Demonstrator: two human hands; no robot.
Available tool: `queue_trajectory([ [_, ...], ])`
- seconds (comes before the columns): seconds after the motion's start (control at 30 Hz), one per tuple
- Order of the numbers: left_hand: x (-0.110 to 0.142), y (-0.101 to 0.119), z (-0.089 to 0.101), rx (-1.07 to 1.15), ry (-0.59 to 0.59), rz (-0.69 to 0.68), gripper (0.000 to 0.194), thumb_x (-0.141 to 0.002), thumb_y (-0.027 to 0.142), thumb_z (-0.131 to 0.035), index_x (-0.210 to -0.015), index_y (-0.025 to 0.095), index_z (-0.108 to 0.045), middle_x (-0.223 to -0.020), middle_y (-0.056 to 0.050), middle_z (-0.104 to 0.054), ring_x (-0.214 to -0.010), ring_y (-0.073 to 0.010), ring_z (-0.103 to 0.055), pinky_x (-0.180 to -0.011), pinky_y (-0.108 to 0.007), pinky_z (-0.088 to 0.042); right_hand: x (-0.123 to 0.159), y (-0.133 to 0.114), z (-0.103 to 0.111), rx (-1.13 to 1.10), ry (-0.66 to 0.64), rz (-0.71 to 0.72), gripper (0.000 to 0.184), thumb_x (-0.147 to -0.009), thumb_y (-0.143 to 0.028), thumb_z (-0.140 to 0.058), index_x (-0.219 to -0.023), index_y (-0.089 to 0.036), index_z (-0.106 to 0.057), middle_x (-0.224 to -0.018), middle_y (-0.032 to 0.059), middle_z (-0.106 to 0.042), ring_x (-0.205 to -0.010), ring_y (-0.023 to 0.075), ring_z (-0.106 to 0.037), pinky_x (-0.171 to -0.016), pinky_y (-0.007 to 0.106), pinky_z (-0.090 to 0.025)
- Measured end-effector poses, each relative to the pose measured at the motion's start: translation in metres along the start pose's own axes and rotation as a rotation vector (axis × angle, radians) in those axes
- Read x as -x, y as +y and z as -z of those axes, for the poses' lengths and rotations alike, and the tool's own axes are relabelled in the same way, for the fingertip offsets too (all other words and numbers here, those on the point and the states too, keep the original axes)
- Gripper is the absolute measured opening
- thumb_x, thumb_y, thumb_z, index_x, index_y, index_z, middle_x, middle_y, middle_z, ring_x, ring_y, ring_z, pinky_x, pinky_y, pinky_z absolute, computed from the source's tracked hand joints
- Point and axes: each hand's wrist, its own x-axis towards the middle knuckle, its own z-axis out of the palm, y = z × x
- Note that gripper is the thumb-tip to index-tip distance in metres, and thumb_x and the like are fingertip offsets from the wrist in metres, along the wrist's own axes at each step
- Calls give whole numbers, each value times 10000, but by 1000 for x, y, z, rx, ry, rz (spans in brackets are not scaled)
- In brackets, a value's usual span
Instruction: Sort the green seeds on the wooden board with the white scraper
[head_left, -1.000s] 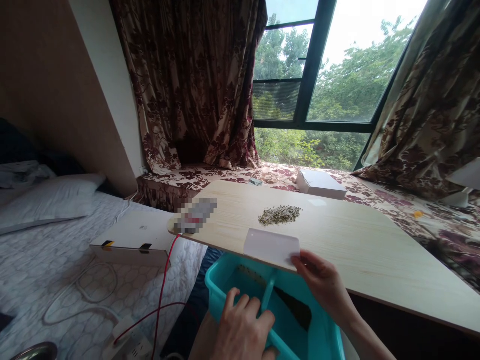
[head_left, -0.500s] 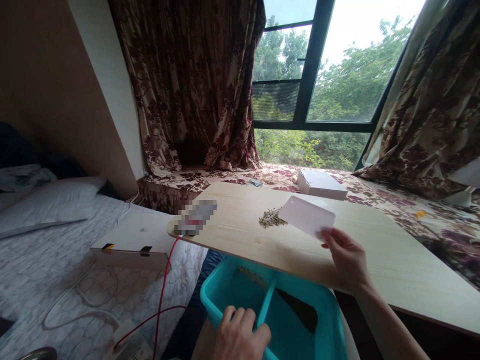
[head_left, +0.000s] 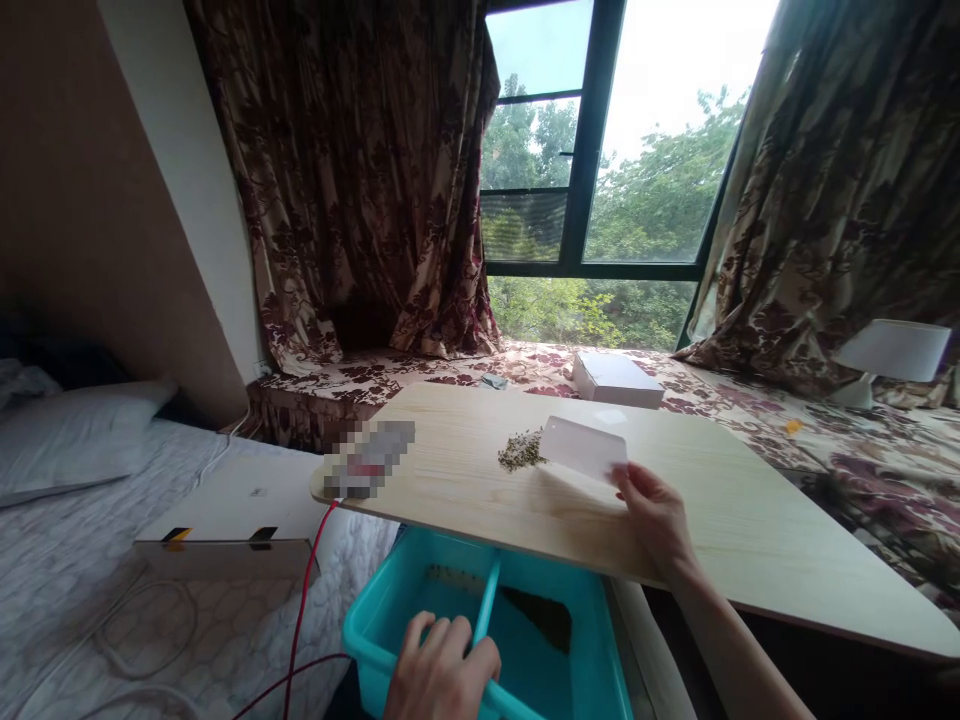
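My right hand (head_left: 654, 508) pinches the right corner of a thin white plastic scraper (head_left: 583, 447), tilted over the pale wooden tabletop (head_left: 735, 500). The scraper's left edge lies against a small pile of mixed grains or seeds (head_left: 520, 450), hiding part of it. Below the table edge is a turquoise divided bin (head_left: 375, 588). My left hand (head_left: 442, 668) curls over its near side, by the divider, holding the bin. A dark heap of grains (head_left: 545, 618) lies in the right compartment; the left one shows a few grains along its far wall.
A blurred-out device (head_left: 371, 460) with a red cable (head_left: 301, 600) lies at the table's left end. A white box (head_left: 232, 510) rests on the bed to the left. Behind the table, another white box (head_left: 616, 380) and a lamp (head_left: 892, 350) stand on the window seat.
The right hand has lifted the scraper from the table's front edge and carried it back to the pile's right side. The left hand stays on the bin. The view has shifted slightly.
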Motion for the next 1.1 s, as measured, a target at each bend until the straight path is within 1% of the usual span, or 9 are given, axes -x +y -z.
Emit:
queue_trajectory([
  [0.07,0,-1,-2,3,12,-4,141,-645,191,-668,-757,259,-618,-767,17,-594,-773,-202,-582,-898,-387,-345,0,1,0,11,-7,13,285,-702,-377,-629,-849,-158,-738,-758,56,-738,-665,195,-643,-614,301,-530],
  [0.13,0,-2,-2,17,-6,14,144,-637,196,-668,-755,263,-618,-769,21,-595,-778,-202,-585,-927,-408,-336,0,1,-1,16,-19,21,290,-708,-379,-623,-859,-160,-738,-790,61,-745,-692,201,-650,-621,299,-527],
  [0.3,-2,-3,2,75,-104,69,120,-641,223,-654,-745,259,-607,-781,27,-594,-801,-199,-583,-972,-438,-314,1,0,-1,13,-39,10,297,-701,-378,-628,-861,-154,-739,-861,80,-752,-753,215,-659,-634,298,-522],
  [0.4,-3,-4,9,113,-170,70,133,-647,212,-618,-770,258,-601,-805,24,-595,-836,-202,-588,-993,-455,-294,2,0,-1,3,-50,13,292,-701,-373,-628,-859,-155,-739,-864,83,-752,-768,221,-660,-617,295,-518],
  [0.5,-4,-5,14,142,-199,71,160,-640,197,-585,-789,256,-594,-826,20,-595,-862,-205,-589,-1014,-473,-269,2,0,-1,1,-41,28,286,-706,-375,-626,-850,-156,-741,-856,82,-752,-764,220,-660,-613,295,-517],
  [0.6,-3,-6,17,150,-190,79,168,-638,186,-562,-788,257,-585,-824,20,-587,-866,-206,-585,-1025,-480,-252,0,0,-3,0,-37,43,297,-707,-387,-631,-854,-154,-743,-843,81,-752,-742,216,-658,-623,307,-520],
  [0.8,0,-7,15,137,-148,77,182,-625,163,-552,-779,258,-573,-799,31,-571,-844,-196,-579,-1032,-483,-240,1,-2,-4,-13,-87,67,301,-712,-405,-639,-852,-157,-736,-806,70,-746,-705,205,-653,-622,311,-522],
  [0.93,1,-7,14,107,-93,79,169,-625,149,-564,-754,257,-554,-768,45,-554,-814,-185,-570,-1040,-480,-231,2,-5,-2,-1,-71,64,281,-717,-406,-630,-816,-160,-721,-779,66,-738,-687,201,-647,-609,305,-513],
  [1.1,2,-6,15,107,-76,76,172,-626,145,-570,-754,259,-552,-761,51,-546,-807,-180,-569,-1039,-480,-235,3,-11,-3,20,-80,57,301,-713,-427,-624,-815,-160,-719,-791,69,-739,-666,193,-640,-603,302,-507],
])
